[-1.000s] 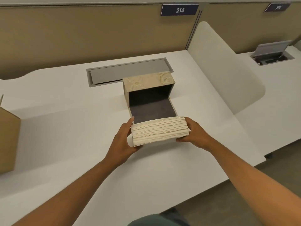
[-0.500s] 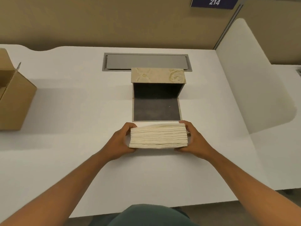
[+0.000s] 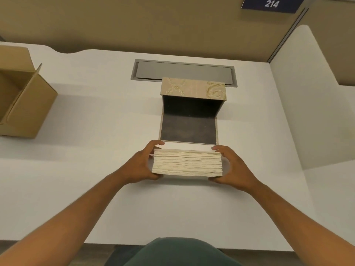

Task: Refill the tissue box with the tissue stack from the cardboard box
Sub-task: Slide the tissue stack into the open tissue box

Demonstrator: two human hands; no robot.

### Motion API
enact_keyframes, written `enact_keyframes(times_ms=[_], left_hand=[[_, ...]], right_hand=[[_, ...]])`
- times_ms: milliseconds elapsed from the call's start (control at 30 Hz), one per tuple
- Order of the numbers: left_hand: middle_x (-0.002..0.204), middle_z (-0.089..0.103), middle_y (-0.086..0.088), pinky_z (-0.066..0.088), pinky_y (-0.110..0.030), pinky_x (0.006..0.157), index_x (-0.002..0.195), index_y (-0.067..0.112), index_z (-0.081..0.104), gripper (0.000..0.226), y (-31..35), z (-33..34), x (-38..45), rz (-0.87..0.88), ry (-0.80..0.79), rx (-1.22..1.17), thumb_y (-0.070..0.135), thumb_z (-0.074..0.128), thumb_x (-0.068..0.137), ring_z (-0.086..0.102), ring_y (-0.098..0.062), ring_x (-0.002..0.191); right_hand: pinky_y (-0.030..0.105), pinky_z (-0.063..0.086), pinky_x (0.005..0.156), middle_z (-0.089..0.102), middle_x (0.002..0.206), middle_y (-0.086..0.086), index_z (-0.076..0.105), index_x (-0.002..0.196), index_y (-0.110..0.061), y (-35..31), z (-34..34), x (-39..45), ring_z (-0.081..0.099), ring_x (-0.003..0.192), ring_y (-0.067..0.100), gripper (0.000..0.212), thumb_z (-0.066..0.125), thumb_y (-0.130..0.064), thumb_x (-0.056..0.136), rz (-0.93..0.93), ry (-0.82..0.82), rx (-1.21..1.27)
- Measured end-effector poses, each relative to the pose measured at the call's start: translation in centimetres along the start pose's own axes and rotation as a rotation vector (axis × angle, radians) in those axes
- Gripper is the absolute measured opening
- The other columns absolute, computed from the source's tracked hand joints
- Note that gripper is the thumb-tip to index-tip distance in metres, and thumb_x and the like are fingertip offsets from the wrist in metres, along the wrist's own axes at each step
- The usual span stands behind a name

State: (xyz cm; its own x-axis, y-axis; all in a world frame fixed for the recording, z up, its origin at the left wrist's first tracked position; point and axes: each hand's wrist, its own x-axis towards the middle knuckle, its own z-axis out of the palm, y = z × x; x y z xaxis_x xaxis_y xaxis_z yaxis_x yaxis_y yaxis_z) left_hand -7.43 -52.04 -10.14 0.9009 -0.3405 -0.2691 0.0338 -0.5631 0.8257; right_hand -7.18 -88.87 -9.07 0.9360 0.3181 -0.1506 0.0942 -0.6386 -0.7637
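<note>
You face a white table (image 3: 96, 169) backed by a tan partition wall (image 3: 134, 22) that carries a dark sign reading 214 (image 3: 271, 4), with a white divider panel (image 3: 303, 96) standing at the table's right side. A grey cable hatch (image 3: 182, 71) is set flush into the table near the wall. At the far left sits the cardboard box (image 3: 21, 96), its flaps open and its inside in shadow, well apart from everything else. In the middle, just in front of the hatch, stands the tissue box (image 3: 193, 91), patterned beige outside and dark inside, with its front panel folded down flat on the table towards you. The tissue stack (image 3: 187, 163) lies just beyond the near edge of that folded panel, between your hands. Your left hand (image 3: 140, 166) clasps the stack's left end and your right hand (image 3: 232, 167) clasps its right end, each grip closed on the stack with the thumb over the top and the fingers curled under.
</note>
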Motion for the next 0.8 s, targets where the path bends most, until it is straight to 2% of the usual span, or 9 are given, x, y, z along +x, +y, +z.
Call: enact_keyframes(times_ms=[133, 267, 333, 400, 533, 667, 800], left_hand=[[0.135, 0.047, 0.034, 0.043, -0.003, 0.095, 0.142, 0.046, 0.038, 0.099, -0.5, 0.1, -0.1, 0.032, 0.014, 0.029, 0.026, 0.098, 0.065, 0.049, 0.012, 0.123], [0.131, 0.050, 0.024, 0.045, -0.009, 0.098, 0.138, 0.035, 0.053, 0.084, -0.6, 0.1, 0.1, 0.111, 0.021, 0.097, 0.030, 0.097, 0.067, 0.053, -0.001, 0.125], [0.135, 0.051, 0.029, 0.044, -0.010, 0.101, 0.139, 0.031, 0.056, 0.081, -0.5, 0.1, -0.1, 0.163, 0.044, 0.129, 0.034, 0.096, 0.068, 0.054, -0.002, 0.130], [0.144, 0.051, 0.037, 0.040, -0.007, 0.107, 0.144, 0.035, 0.054, 0.085, -0.4, 0.0, -0.5, 0.186, 0.058, 0.133, 0.036, 0.095, 0.070, 0.052, 0.006, 0.136], [0.134, 0.067, 0.033, 0.043, -0.007, 0.105, 0.138, 0.045, 0.059, 0.076, -0.3, 0.2, -1.1, 0.131, 0.049, 0.066, 0.035, 0.095, 0.072, 0.064, 0.003, 0.126], [0.128, 0.072, 0.027, 0.046, -0.010, 0.105, 0.133, 0.035, 0.065, 0.069, -0.1, 0.2, -1.1, 0.081, 0.052, 0.025, 0.032, 0.096, 0.071, 0.068, 0.000, 0.122], [0.128, 0.076, 0.017, 0.051, -0.023, 0.108, 0.134, 0.029, 0.069, 0.065, 0.4, -0.3, -0.8, -0.021, 0.051, -0.080, 0.024, 0.096, 0.074, 0.069, -0.003, 0.122]], right_hand=[[0.029, 0.054, 0.108, 0.069, 0.130, -0.020, 0.054, 0.133, -0.036, 0.1, -0.2, 0.1, 0.065, 0.123, 0.002, 0.085, 0.101, -0.032, 0.062, 0.017, -0.047, 0.037], [0.028, 0.056, 0.105, 0.070, 0.129, -0.021, 0.057, 0.135, -0.037, 0.1, -0.3, 0.2, 0.067, 0.120, 0.004, 0.085, 0.100, -0.035, 0.062, 0.014, -0.053, 0.047], [0.031, 0.056, 0.106, 0.070, 0.130, -0.020, 0.060, 0.136, -0.035, 0.1, -0.3, 0.3, 0.067, 0.121, 0.006, 0.083, 0.100, -0.035, 0.063, -0.003, -0.048, 0.057], [0.029, 0.055, 0.107, 0.070, 0.131, -0.019, 0.060, 0.137, -0.036, 0.1, -0.2, 0.2, 0.067, 0.123, 0.007, 0.083, 0.099, -0.034, 0.065, -0.005, -0.052, 0.073], [0.030, 0.057, 0.105, 0.074, 0.122, -0.021, 0.062, 0.126, -0.034, 0.4, -0.1, 0.1, 0.070, 0.118, 0.004, 0.072, 0.099, -0.038, 0.064, 0.035, -0.067, 0.087], [0.030, 0.056, 0.105, 0.075, 0.122, -0.018, 0.064, 0.126, -0.033, 0.5, 0.0, 0.2, 0.071, 0.118, 0.006, 0.069, 0.098, -0.034, 0.066, 0.051, -0.067, 0.111], [0.023, 0.057, 0.101, 0.078, 0.119, -0.013, 0.068, 0.120, -0.033, 0.5, -0.1, 0.3, 0.073, 0.115, 0.009, 0.059, 0.094, -0.018, 0.070, 0.098, -0.065, 0.264]])
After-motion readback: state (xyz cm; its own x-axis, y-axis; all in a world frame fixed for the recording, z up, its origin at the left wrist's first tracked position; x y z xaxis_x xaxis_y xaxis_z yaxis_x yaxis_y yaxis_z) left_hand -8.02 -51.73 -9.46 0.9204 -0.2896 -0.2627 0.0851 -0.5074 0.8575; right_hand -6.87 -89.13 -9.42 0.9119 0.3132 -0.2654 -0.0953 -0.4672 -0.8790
